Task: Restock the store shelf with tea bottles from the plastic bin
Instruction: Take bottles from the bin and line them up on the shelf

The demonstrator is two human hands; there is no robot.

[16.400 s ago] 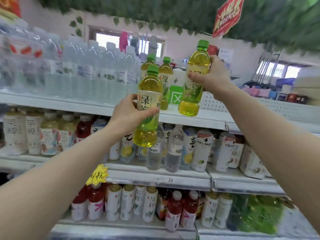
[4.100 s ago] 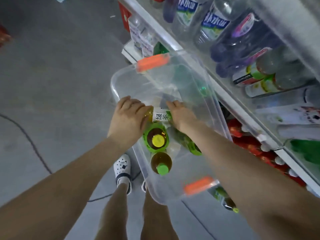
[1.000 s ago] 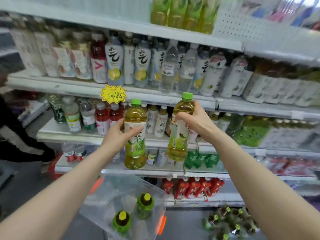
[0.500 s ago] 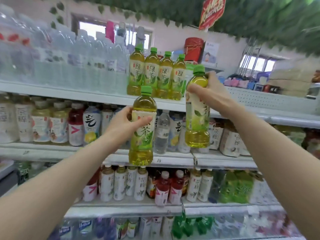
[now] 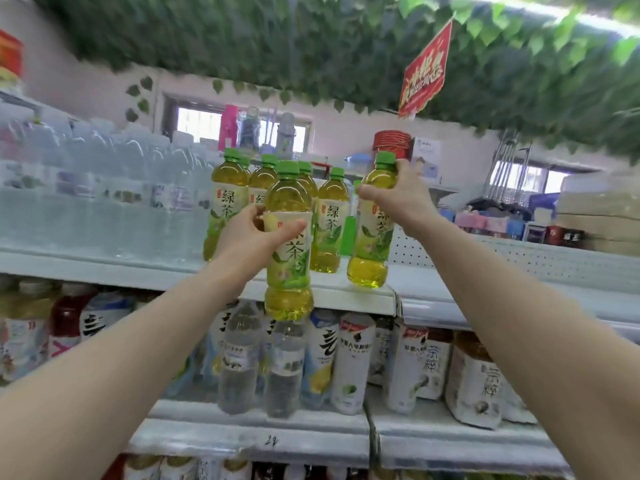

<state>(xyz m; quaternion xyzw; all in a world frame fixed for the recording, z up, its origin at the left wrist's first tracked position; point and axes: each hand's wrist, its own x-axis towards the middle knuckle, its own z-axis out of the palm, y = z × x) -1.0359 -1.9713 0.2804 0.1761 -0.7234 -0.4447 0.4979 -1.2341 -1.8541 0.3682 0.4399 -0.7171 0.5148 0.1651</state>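
My left hand (image 5: pixel 254 237) is wrapped around the label of a green-capped tea bottle (image 5: pixel 288 244), upright in front of the top shelf (image 5: pixel 346 294), while my right hand (image 5: pixel 398 199) pinches a second tea bottle (image 5: pixel 372 233) by its neck, base just at the shelf's front edge. Both pale labels read 绿茶 over green leaves; the clear plastic shows yellow-green tea. Behind my left grip stand matching shelved bottles (image 5: pixel 329 220), with blurred clear water bottles (image 5: pixel 114 202) further left.
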